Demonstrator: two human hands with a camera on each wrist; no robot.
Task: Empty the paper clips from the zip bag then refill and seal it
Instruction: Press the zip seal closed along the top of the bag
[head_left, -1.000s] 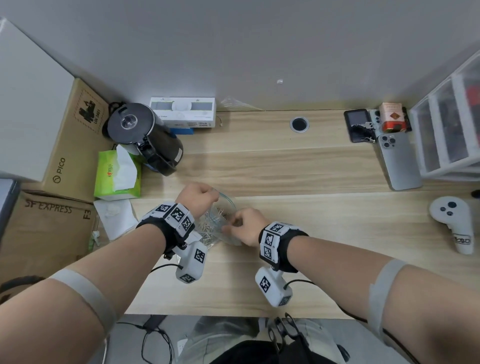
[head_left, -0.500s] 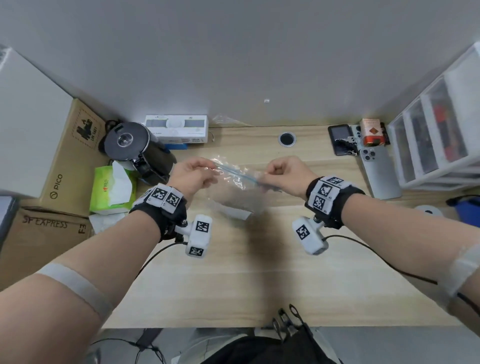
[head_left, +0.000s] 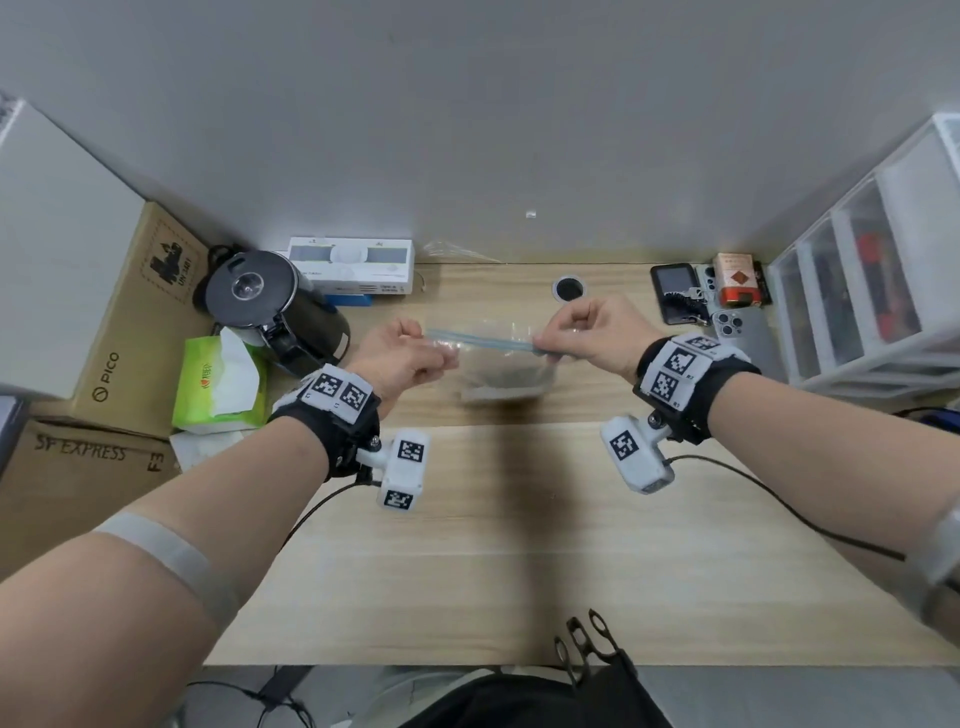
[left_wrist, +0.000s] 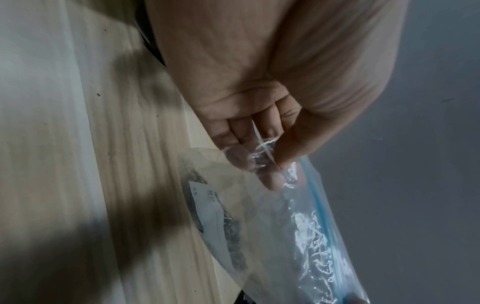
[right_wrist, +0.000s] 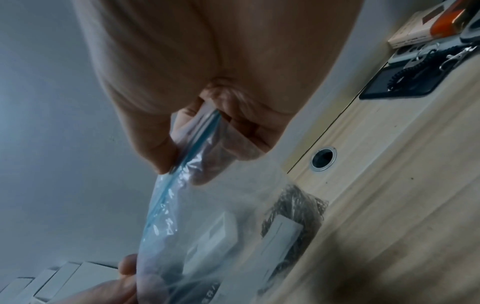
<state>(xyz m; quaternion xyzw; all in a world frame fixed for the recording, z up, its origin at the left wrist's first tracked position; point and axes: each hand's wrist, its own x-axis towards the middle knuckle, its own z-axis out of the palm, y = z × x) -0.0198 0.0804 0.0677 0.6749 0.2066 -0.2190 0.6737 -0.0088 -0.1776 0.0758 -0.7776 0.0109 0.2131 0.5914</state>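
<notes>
A clear zip bag (head_left: 501, 364) with a blue zip strip (head_left: 483, 341) hangs above the wooden desk (head_left: 519, 545), held up between both hands. My left hand (head_left: 402, 356) pinches the strip's left end (left_wrist: 270, 162); my right hand (head_left: 582, 332) pinches its right end (right_wrist: 197, 144). A dark heap of paper clips (right_wrist: 293, 207) lies in the bag's bottom beside a white label (right_wrist: 281, 232). The same paper clips (head_left: 506, 376) show as a grey mass in the head view. The strip runs nearly straight from hand to hand.
A black kettle (head_left: 265, 306), green tissue pack (head_left: 218, 382) and cardboard boxes (head_left: 119, 332) stand at left. A white box (head_left: 350, 265) is at the back. Phones (head_left: 727, 327) and a red box (head_left: 737, 280) lie at right beside plastic drawers (head_left: 857, 291). A cable hole (head_left: 569, 287) is behind the bag.
A second ago both hands were low on the desk gathering the bag. They have lifted it toward the back of the desk and drawn apart, stretching the zip strip between them.
</notes>
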